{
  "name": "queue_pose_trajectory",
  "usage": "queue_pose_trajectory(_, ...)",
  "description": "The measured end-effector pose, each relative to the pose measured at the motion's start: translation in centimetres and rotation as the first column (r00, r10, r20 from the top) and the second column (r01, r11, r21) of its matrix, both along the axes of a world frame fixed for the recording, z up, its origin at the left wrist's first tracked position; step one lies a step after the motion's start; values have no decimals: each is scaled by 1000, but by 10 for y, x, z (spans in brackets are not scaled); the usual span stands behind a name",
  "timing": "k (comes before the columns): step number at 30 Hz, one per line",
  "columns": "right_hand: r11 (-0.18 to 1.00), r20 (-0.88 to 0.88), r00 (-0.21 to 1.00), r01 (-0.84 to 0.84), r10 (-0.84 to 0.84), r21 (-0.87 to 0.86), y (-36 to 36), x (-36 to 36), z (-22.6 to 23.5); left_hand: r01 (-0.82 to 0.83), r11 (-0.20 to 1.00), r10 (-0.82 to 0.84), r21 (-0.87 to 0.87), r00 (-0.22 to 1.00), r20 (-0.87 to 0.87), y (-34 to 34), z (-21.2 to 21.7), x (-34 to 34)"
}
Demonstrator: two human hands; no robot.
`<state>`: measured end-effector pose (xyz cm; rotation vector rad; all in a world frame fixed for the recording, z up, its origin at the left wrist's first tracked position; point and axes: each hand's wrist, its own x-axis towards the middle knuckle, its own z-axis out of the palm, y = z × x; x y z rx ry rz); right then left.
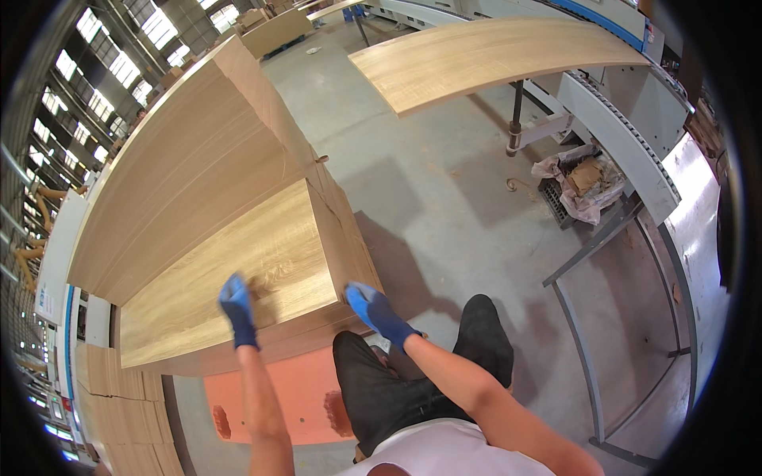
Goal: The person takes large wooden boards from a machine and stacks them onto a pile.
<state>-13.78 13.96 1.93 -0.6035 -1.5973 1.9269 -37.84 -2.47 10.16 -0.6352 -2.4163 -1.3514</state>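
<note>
Taking hold of the top wood-grain panel on the tall stack of boards at centre-left of the frame; lift or slide apparently not yet begun. Left hand, blue-gloved, laid flat on the panel's near face, fingers together, gripping nothing. Right hand, also gloved, curled over the panel's near right corner, fingers hooked at the edge. Both forearms reaching up from the lower edge, right elbow bent outward. Next, probably: a firm edge grip from both sides and an even pull, clear of the orange pallet board below. Another panel resting on the machine bench, upper right.
</note>
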Motion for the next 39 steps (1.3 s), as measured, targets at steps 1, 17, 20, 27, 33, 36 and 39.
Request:
queue_pose_trajectory(1, 988, -7, 999, -49, 48, -149, -3, 11, -19, 184, 953, -227, 241, 959, 169, 38, -5, 14)
queue_pose_trajectory(17, 800, -45, 957, 213, -287, -561, 91, 199, -8, 425, 265, -821, 866, -372, 434, 281, 119, 266)
queue_pose_trajectory(20, 813, -317, 877, 130, -361, -568, 112, 229, 52, 401, 248, -824, 882, -391, 410, 254, 125, 289)
queue_pose_trajectory(27, 764, -457, 659, 291, -597, -576, 134, 296, 157, 344, 255, -883, 904, -299, 363, 154, 111, 278)
queue_pose_trajectory(33, 638, -416, 485, 613, -770, -467, 183, 379, 175, 221, 554, -829, 803, 238, 506, 28, 123, 206)
queue_pose_trajectory(36, 660, -472, 466, 598, -748, -455, 216, 431, 155, 82, 708, -658, 701, 437, 614, -47, 109, 164)
queue_pose_trajectory(39, 544, -439, 351, 694, -827, -471, 203, 433, 161, 77, 648, -675, 758, 518, 525, -155, 52, 123)
